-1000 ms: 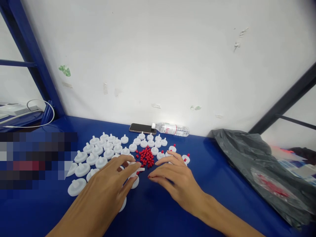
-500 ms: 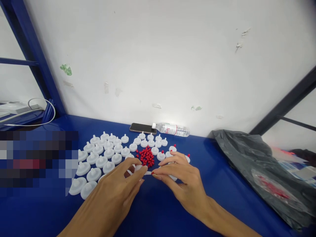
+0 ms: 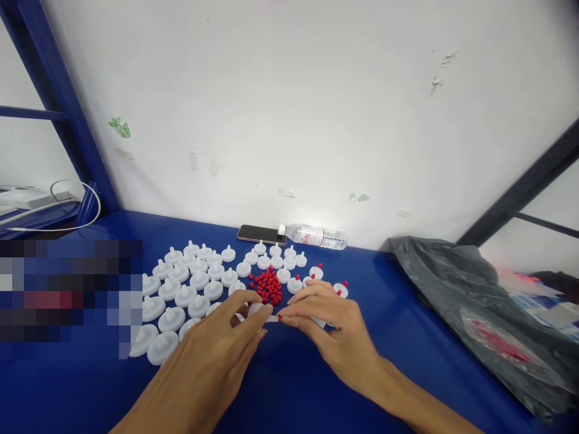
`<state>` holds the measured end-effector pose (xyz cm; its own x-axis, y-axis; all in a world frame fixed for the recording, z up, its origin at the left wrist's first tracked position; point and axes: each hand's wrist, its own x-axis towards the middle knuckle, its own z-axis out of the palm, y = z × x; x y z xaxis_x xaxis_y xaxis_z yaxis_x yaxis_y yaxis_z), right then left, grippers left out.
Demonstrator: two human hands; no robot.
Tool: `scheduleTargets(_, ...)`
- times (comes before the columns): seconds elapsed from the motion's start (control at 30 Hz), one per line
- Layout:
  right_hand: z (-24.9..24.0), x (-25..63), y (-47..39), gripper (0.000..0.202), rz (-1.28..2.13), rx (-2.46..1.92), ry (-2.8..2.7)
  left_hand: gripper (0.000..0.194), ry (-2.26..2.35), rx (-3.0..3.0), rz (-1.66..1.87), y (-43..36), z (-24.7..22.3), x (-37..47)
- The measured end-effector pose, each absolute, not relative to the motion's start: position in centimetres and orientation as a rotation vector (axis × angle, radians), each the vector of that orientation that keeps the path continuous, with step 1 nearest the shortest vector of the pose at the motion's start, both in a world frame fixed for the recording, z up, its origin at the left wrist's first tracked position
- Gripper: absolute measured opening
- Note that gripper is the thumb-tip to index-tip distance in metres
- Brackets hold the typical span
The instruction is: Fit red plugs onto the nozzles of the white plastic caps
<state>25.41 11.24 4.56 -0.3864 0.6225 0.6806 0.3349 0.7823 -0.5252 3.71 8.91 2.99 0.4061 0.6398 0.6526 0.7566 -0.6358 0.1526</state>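
1. Two bare hands meet in the head view, above the blue table point(image 3: 389, 301): the left hand point(image 3: 221, 337) pinches a white disc point(image 3: 256, 308), its stem point(image 3: 272, 319) pointing right.
2. The right hand point(image 3: 332, 319) nips a red cap point(image 3: 280, 317) at the stem's tip; whether it is on, I can't tell.
3. The disc looks light, stiff, maybe slippery, best held by its rim; the tiny cap suits fingertips.

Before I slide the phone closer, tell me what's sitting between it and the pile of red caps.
Several white discs, stems up, sit between the phone and the red caps; the head view shows this.
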Motion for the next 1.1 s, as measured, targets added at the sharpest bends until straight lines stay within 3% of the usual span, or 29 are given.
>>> scheduleTargets(0.17,4.5,25.4,11.2,0.012,0.393,-0.716,-1.990,0.031,-1.259,-2.467,-1.111,8.7,2.9,4.1)
scheduleTargets(0.37,4.3,25.2,10.8,0.012,0.366,-0.650,-1.951,0.025,-1.405,-2.460,-1.432,8.4,3.7,4.9)
scheduleTargets(0.7,4.6,24.9,10.3,0.005,0.304,-0.559,-2.031,0.029,-1.964,-3.040,-1.955,7.2,5.1,5.0)
scheduleTargets(1.1,4.5,24.9,10.1,0.007,0.250,-0.433,-2.114,0.025,-1.902,-3.046,-1.782,7.8,4.6,5.1)
